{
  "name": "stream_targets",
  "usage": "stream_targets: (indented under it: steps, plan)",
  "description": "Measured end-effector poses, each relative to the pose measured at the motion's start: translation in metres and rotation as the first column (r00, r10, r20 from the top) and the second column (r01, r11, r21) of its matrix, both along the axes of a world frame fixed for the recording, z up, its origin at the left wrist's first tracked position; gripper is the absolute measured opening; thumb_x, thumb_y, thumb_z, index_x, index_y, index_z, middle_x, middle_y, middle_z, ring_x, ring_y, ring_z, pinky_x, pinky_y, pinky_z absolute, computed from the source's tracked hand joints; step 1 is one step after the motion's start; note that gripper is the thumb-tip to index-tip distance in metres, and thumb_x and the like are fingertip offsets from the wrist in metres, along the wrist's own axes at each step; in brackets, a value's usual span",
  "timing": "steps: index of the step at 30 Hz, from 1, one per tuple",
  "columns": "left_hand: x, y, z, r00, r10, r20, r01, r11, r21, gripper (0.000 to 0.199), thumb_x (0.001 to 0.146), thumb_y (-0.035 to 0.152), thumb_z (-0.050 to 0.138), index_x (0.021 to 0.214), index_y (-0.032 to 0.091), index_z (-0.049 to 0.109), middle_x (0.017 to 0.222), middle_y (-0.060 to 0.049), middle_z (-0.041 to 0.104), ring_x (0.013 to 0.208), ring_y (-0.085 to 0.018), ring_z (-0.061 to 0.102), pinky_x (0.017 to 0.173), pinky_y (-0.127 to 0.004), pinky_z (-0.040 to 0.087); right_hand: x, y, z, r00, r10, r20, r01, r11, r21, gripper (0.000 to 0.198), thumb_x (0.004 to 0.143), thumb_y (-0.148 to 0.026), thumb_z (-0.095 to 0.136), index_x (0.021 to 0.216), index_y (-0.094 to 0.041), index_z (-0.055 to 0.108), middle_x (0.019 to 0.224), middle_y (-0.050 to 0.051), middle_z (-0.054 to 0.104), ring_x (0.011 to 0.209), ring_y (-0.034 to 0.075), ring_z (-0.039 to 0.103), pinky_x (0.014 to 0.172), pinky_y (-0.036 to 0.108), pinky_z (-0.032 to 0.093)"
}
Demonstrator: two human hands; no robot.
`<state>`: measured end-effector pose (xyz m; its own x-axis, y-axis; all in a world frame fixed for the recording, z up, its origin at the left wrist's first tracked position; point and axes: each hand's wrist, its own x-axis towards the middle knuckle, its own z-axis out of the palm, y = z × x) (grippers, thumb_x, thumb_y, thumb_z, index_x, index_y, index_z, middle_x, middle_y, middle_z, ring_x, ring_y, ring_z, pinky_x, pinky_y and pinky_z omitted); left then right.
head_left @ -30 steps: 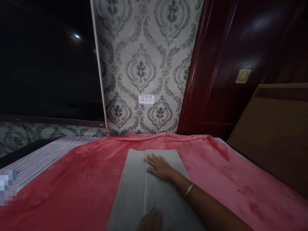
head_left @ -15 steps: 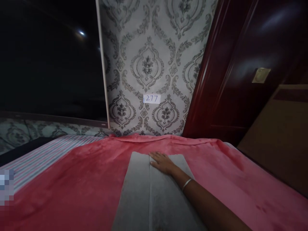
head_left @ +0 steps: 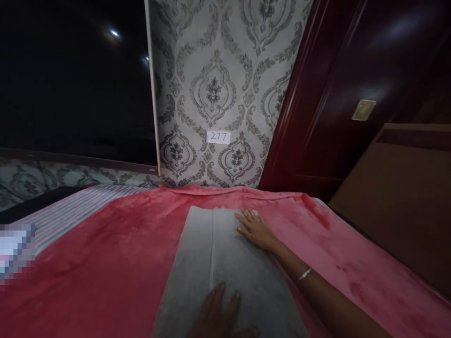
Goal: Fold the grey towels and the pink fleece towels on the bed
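Observation:
A long grey piece of cloth (head_left: pixel 204 253) with a lengthwise seam lies flat on a pink-red blanket (head_left: pixel 105 263). My right hand (head_left: pixel 259 232), a silver bangle on its wrist, rests flat near the cloth's far right corner, fingers spread. At the bottom edge of the view, my left hand (head_left: pixel 218 314) is over the near part of the cloth, its fingers apart. The bottom of that hand is cut off, and I cannot tell whether it presses on the cloth. What kind of cloth item it is does not show.
Patterned wallpaper with a paper label (head_left: pixel 218 137) reading 277 stands behind the blanket. A dark screen (head_left: pixel 77 84) is at the left, above a striped sheet (head_left: pixel 84 206). To the right are a dark red wooden panel (head_left: pixel 317 94) and a large brown box (head_left: pixel 398 188).
My right hand has slid right across the far end of the cloth, from the seam to the corner. My left hand has come into view at the bottom. The view has shifted slightly.

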<state>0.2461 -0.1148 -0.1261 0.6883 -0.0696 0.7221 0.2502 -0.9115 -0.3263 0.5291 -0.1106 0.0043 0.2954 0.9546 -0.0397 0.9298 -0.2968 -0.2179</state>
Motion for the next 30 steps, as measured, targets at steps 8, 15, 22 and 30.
stream_targets:
  steps: [8, 15, 22, 30]
  plan:
    - [-0.016, 0.000, 0.036, 0.974, -0.190, -0.120, 0.183, 0.981, -0.063, 0.074, 0.082, 0.043, 0.077, 0.148, 0.047, 0.043, 0.158, -0.008, 0.041, 0.149, -0.038, 0.031, 0.104, -0.045, 0.051, 0.025, -0.007, -0.033, 0.993, -0.096, -0.075, 0.100, 0.994, 0.044, 0.063, 0.104, -0.057, 0.031, 0.161, -0.032, 0.024, 0.169, 0.004, 0.013, 0.156, 0.028, 0.011, 0.122, 0.053, 0.018]
    - [-0.029, -0.008, 0.057, 0.926, -0.235, -0.296, 0.157, 0.952, -0.264, 0.076, 0.087, 0.013, 0.067, 0.152, 0.040, 0.040, 0.168, -0.006, 0.021, 0.154, -0.037, 0.018, 0.114, -0.054, 0.042, 0.021, -0.009, -0.011, 0.990, -0.130, -0.056, 0.130, 0.992, 0.000, 0.062, 0.105, -0.054, 0.031, 0.162, -0.029, 0.023, 0.169, 0.005, 0.014, 0.156, 0.027, 0.010, 0.124, 0.051, 0.017]
    - [-0.025, -0.008, 0.062, 0.922, -0.274, -0.274, 0.198, 0.941, -0.274, 0.059, 0.090, 0.014, 0.063, 0.144, 0.035, 0.053, 0.159, -0.010, 0.041, 0.149, -0.035, 0.032, 0.115, -0.055, 0.039, -0.030, -0.051, 0.001, 0.996, -0.090, 0.027, 0.087, 0.993, 0.083, 0.059, 0.105, -0.049, 0.036, 0.161, -0.030, 0.028, 0.170, 0.006, 0.011, 0.156, 0.031, 0.003, 0.122, 0.062, 0.009]
    - [-0.026, -0.008, 0.104, 0.882, -0.469, 0.048, 0.420, 0.735, -0.532, 0.026, 0.095, 0.013, 0.048, 0.108, 0.020, 0.069, 0.110, -0.009, 0.072, 0.106, -0.020, 0.064, 0.093, -0.038, 0.053, -0.128, -0.147, -0.027, 0.961, 0.276, 0.037, -0.278, 0.951, 0.134, 0.058, 0.104, -0.053, 0.041, 0.159, -0.035, 0.031, 0.168, 0.004, 0.021, 0.156, 0.027, 0.011, 0.123, 0.060, 0.015]
